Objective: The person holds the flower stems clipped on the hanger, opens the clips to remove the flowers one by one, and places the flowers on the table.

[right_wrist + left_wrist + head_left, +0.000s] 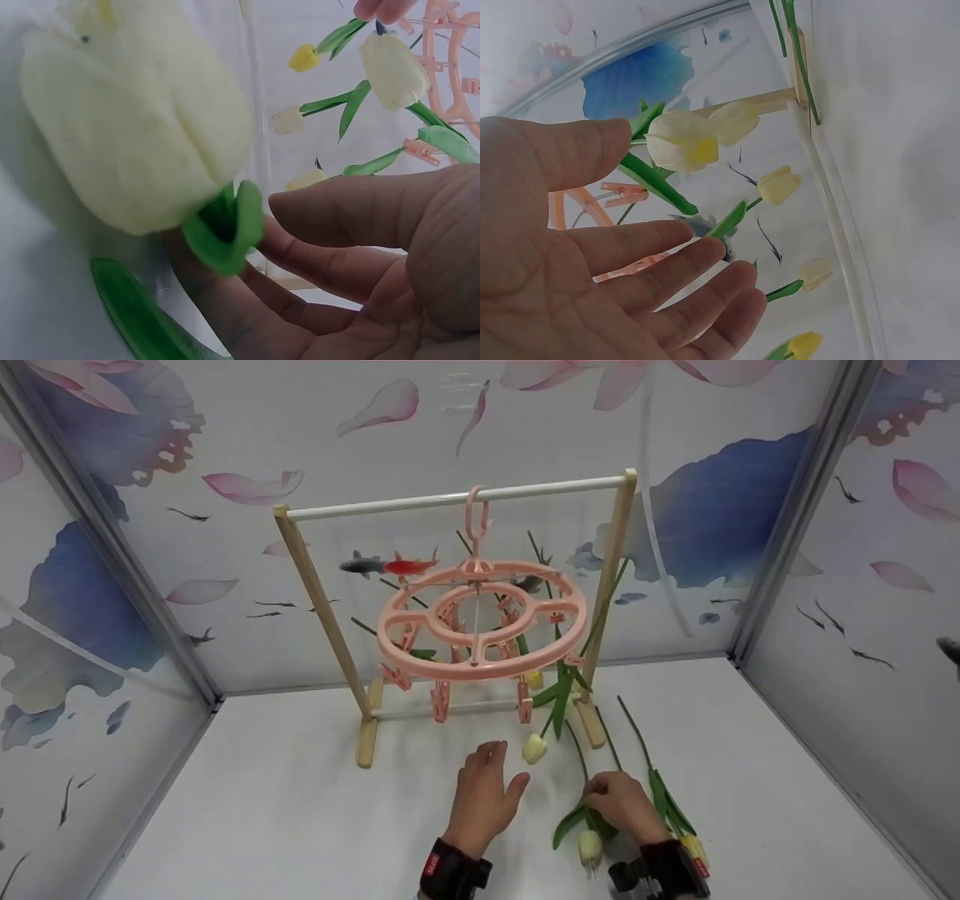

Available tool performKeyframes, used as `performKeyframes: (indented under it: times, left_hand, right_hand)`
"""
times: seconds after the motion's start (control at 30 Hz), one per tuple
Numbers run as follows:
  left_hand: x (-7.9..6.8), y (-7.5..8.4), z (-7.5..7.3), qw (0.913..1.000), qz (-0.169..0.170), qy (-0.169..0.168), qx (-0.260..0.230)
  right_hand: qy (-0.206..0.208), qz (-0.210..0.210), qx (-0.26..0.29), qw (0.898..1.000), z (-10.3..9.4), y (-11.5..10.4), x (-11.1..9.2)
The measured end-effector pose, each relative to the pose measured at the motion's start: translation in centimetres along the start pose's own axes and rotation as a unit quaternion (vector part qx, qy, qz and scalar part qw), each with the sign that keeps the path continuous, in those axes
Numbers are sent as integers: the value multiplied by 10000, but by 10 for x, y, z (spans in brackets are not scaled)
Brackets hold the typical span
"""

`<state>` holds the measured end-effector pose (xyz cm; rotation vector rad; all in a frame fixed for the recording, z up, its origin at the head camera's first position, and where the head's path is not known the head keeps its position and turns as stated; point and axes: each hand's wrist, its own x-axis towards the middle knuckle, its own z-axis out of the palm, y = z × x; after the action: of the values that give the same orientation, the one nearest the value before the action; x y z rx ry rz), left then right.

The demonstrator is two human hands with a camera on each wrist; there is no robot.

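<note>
My left hand (484,799) is held palm-up-sided with fingers straight and thumb apart, just left of a hanging white tulip (534,748). In the left wrist view that white tulip (676,142) shows beyond the thumb, with nothing in the palm. My right hand (624,804) pinches the green stem part of another white tulip (590,847) lying on the table. Up close in the right wrist view, the white tulip (135,127) has its green leaf (232,232) between the thumb and curled fingers. A round pink clip hanger (480,666) hangs beyond both hands.
The hanger hooks onto a white rail (375,507) between wooden posts (322,600). Several tulips hang from its pink clips (441,701). A yellow tulip (694,847) lies beside my right wrist on the white table (300,810). Patterned walls enclose the back and sides.
</note>
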<state>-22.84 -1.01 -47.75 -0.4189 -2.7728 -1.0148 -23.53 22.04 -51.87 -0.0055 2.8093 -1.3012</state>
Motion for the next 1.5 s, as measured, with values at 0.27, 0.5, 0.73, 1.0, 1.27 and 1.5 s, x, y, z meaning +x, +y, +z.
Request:
performKeyframes:
  times: [0.27, 0.5, 0.73, 1.0, 1.27, 1.5]
  left_hand:
    - [2, 1, 0, 9999, -154, -57, 29]
    - [2, 1, -2, 9998, -180, -84, -57]
    - [1, -1, -5, 9999, 63, -28, -112]
    - [-1, 0, -9, 9997, 153, 61, -192]
    - [-3, 7, -19, 9993, 118, 11, -352]
    - [-9, 15, -28, 9988, 327, 56, -352]
  right_hand:
    - [-221, 98, -155, 9996, -1, -3, 2]
    - [-252, -23, -324, 9992, -4, -3, -1]
    - [-186, -343, -404, 9984, -5, -2, -5]
    - [-373, -284, -257, 9986, -10, -3, -7]
    - [-572, -297, -56, 9979, -18, -3, -8]
    - [-656, -154, 125, 9977, -29, -14, -12]
